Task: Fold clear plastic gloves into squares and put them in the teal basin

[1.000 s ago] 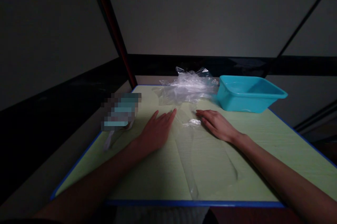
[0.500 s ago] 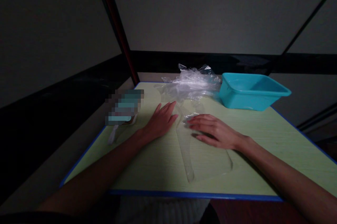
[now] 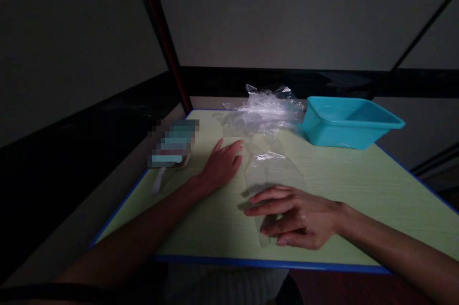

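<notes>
A thin, clear disposable plastic glove point(image 3: 276, 171) lies spread on the table, its wide end toward me and its narrow finger parts pointing away. My left hand point(image 3: 223, 164) rests on the tabletop just left of it, fingers apart and slightly bent, fingertips close to the glove's upper left edge. Over the glove's lower part is my right hand point(image 3: 297, 214), palm down with fingers spread, covering much of the wide end. Whether its fingertips press on the plastic is hard to see. Neither hand grips anything visible.
A crumpled heap of clear plastic point(image 3: 267, 111) lies at the back of the light green, blue-edged table point(image 3: 201, 228). Right of it stands a turquoise basin point(image 3: 344, 128). A blurred-out flat object point(image 3: 174, 145) lies at the left edge. Dark walls stand behind.
My right hand has moved down toward me across the glove and its fingers have spread. The glove's upper part is now uncovered and looks flatter. My left hand has stayed nearly in place.
</notes>
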{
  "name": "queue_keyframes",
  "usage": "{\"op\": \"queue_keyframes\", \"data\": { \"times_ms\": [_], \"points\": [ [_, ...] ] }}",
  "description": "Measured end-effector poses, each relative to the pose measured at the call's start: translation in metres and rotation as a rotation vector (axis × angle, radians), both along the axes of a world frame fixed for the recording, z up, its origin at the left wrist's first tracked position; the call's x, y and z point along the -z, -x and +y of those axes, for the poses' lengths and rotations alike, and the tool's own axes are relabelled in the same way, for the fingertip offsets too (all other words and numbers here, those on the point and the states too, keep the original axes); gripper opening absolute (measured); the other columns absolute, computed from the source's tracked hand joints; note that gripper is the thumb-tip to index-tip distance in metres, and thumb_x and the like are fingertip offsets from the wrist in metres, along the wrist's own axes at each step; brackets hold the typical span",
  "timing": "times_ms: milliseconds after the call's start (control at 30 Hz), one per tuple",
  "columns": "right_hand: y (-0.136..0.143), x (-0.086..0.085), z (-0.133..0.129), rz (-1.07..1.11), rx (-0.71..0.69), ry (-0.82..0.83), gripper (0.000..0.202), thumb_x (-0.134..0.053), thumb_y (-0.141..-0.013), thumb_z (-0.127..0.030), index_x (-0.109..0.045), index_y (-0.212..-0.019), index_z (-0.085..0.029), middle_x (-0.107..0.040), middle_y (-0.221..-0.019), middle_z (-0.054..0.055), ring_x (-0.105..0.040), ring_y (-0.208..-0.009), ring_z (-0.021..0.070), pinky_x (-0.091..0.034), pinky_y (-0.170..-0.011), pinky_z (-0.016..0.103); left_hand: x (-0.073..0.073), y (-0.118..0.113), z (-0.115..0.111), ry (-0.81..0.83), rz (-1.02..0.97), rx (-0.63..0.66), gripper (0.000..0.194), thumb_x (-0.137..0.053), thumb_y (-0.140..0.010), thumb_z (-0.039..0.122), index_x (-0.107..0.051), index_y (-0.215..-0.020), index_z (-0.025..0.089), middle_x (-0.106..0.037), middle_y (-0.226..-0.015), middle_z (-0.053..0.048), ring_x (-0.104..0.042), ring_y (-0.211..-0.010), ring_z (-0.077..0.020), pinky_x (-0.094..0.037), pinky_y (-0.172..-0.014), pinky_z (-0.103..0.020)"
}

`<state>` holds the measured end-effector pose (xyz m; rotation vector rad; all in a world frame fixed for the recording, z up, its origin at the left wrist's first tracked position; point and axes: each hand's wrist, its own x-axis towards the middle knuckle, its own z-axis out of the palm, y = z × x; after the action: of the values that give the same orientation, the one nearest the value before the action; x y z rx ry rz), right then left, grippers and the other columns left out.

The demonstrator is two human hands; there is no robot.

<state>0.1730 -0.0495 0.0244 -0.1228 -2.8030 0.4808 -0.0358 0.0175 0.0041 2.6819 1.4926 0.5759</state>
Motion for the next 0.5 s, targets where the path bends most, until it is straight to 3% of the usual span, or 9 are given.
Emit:
{"op": "queue_keyframes", "data": {
  "times_ms": [333,500],
  "points": [
    [0.0068,0.0001,-0.0014,-0.013,-0.034,0.048,0.03,-0.044,-0.084,-0.028,-0.064,-0.096,-0.01,-0.047,-0.127,0.012,-0.031,-0.123,0.0193,-0.027,-0.101,0.038,0.0032,0.0005,0.0034,-0.029,-0.004,-0.019,0.034,-0.035,-0.082,0.017,-0.041,-0.115,0.011,-0.062,-0.104,-0.007,-0.054,-0.102,-0.0177,-0.016,-0.104,-0.039],
    [-0.0023,-0.0008,0.0065,0.029,0.028,0.034,0.03,-0.045,-0.084,-0.028,-0.064,-0.096,-0.008,-0.048,-0.124,0.013,-0.032,-0.12,0.0213,-0.029,-0.098,0.038,0.0026,0.0003,0.0036,-0.034,0.006,-0.032,0.034,-0.037,-0.082,0.019,-0.042,-0.115,0.011,-0.06,-0.108,-0.008,-0.053,-0.103,-0.0182,-0.016,-0.105,-0.038]
  ]
}}
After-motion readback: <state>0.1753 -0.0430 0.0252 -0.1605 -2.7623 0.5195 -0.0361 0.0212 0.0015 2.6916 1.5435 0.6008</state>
